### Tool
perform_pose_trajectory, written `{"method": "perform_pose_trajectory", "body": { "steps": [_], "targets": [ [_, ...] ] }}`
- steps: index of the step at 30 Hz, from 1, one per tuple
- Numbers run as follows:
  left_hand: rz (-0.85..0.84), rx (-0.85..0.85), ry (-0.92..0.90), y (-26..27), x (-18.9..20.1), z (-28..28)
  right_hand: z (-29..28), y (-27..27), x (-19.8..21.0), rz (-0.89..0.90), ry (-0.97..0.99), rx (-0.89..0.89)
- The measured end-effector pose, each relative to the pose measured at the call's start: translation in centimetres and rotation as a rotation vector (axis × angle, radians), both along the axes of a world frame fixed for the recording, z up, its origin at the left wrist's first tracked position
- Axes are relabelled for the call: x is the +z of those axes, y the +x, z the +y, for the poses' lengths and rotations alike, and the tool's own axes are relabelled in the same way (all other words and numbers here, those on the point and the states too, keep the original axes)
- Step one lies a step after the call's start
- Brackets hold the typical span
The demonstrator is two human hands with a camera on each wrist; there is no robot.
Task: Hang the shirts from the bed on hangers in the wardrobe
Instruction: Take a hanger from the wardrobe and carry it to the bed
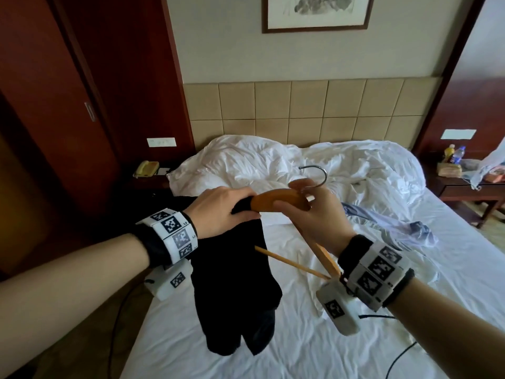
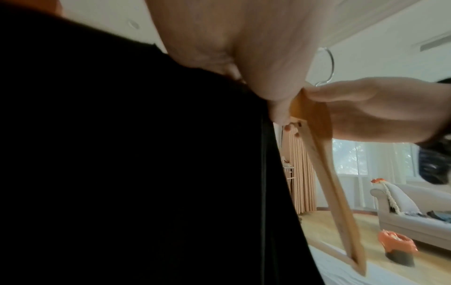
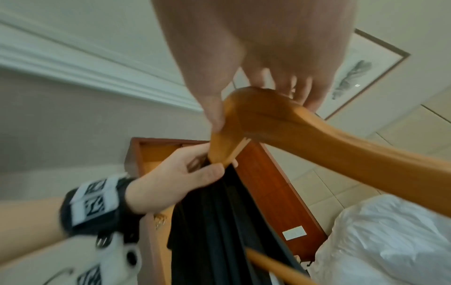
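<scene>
A wooden hanger (image 1: 276, 202) with a metal hook (image 1: 322, 175) is held up over the bed. My right hand (image 1: 322, 212) grips its middle just below the hook. My left hand (image 1: 224, 206) grips a black shirt (image 1: 232, 283) bunched over the hanger's left end, and the cloth hangs down to the sheet. In the left wrist view the black shirt (image 2: 122, 173) fills the left half, beside the hanger (image 2: 329, 183). In the right wrist view my left hand (image 3: 185, 173) pinches cloth at the tip of the hanger (image 3: 317, 135). A pale blue shirt (image 1: 396, 222) lies crumpled on the bed to the right.
The dark red wardrobe (image 1: 54, 105) stands at the left. A rumpled white duvet (image 1: 273, 160) lies at the head of the bed. One nightstand holds a phone (image 1: 146, 168), the other holds bottles (image 1: 455, 154). Black cables trail across the sheet (image 1: 300, 351).
</scene>
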State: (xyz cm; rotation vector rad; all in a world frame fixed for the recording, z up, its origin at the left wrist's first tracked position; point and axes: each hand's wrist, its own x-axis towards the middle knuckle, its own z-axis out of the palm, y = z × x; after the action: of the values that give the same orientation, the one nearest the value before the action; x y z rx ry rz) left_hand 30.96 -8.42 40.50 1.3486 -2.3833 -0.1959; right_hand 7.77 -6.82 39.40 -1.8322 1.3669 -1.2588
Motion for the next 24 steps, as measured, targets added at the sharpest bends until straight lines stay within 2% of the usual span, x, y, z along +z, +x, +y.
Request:
{"method": "perform_pose_trajectory", "body": {
  "steps": [1,2,4,6,7,12,16,19,22,24],
  "targets": [
    [0.007,0.022,-0.034,0.2,0.0,-0.1,0.5,0.0,-0.5,-0.011,-0.149,-0.119],
    [0.021,0.037,-0.065,0.3,0.2,-0.1,1.2,0.0,-1.1,-0.031,-0.313,-0.158],
    [0.049,0.066,-0.118,0.5,0.8,-0.1,2.7,0.6,-2.7,0.018,-0.447,-0.006],
    [0.071,0.109,-0.14,0.5,1.5,0.0,3.7,1.5,-5.1,0.156,-0.347,0.21],
    [0.093,0.12,-0.139,0.5,1.8,-0.1,3.6,1.8,-6.5,0.21,-0.286,0.26],
    [0.197,0.105,-0.197,1.4,3.2,0.2,1.6,1.5,-10.3,0.323,-0.174,0.23],
    [0.26,0.158,-0.204,2.9,4.4,0.3,0.0,0.5,-11.2,0.352,0.034,0.317],
    [0.318,0.209,-0.203,4.8,4.7,0.4,-0.4,-1.6,-12.1,0.387,0.01,0.334],
    [0.278,0.274,-0.2,7.2,4.2,0.7,-0.8,-4.6,-12.2,0.399,-0.148,0.331],
    [0.251,0.298,-0.176,8.5,3.5,0.9,-1.2,-6.7,-11.6,0.416,-0.181,0.32]
  ]
}}
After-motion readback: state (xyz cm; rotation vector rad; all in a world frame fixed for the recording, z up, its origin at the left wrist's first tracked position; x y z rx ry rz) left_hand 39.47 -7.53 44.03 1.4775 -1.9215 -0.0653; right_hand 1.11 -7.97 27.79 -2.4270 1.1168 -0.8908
